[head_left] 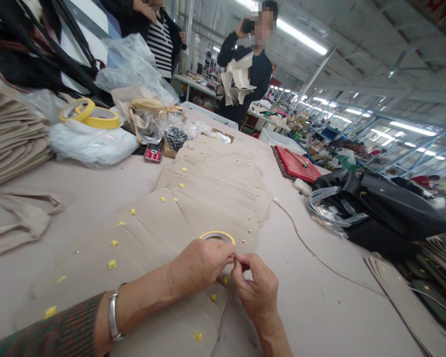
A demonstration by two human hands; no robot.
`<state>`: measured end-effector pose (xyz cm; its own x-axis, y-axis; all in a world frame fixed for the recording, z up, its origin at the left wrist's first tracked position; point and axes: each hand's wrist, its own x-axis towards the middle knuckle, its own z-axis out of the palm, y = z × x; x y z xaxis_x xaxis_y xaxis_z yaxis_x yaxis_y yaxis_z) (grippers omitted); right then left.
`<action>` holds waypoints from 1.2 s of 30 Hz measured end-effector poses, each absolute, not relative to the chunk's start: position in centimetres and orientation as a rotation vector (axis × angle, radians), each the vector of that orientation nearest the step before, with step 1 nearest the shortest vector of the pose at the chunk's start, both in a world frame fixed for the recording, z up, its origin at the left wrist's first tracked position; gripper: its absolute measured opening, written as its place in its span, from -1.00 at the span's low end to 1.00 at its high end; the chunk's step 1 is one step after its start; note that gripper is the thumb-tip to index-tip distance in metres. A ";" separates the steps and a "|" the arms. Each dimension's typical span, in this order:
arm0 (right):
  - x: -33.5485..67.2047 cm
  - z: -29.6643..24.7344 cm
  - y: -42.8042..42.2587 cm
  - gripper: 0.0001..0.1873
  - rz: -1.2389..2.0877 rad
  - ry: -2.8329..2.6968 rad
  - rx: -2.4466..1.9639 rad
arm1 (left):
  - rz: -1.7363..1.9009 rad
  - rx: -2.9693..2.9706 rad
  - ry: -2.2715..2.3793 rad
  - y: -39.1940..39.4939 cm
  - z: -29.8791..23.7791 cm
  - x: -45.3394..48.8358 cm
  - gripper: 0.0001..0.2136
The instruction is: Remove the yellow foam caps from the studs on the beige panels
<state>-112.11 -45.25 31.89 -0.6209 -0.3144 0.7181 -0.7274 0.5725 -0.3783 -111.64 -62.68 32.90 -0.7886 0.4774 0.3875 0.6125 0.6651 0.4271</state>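
My left hand [204, 260], with a silver bangle on its wrist, is closed around a roll of yellow tape [228, 236]; the hand hides much of the roll. My right hand [258, 282] meets it, thumb and forefinger pinched together at the left fingertips. What lies in that pinch is too small to make out. Beneath both hands spread overlapping beige fabric panels [200, 210], dotted with small yellow tape pieces [112, 264] and small metal studs [249, 218].
Beige pieces are stacked at left [15, 134], near more yellow tape rolls [103, 118] and a red phone [153, 152]. At right are a red board with a hammer [296, 163], a thin cord [301, 238] and black bags [386, 213]. Two people stand beyond the table.
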 end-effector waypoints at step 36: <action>-116.4 28.8 -42.2 -0.75 1.160 -2.704 0.237 | -0.343 -0.953 -2.816 -61.9 30.7 -113.1 -0.95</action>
<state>-116.44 -42.20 28.81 -0.9694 -0.0716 0.2349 -0.2196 0.6811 -0.6985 -113.10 -61.92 30.74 -0.7871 0.5791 0.2123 0.6131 0.7722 0.1669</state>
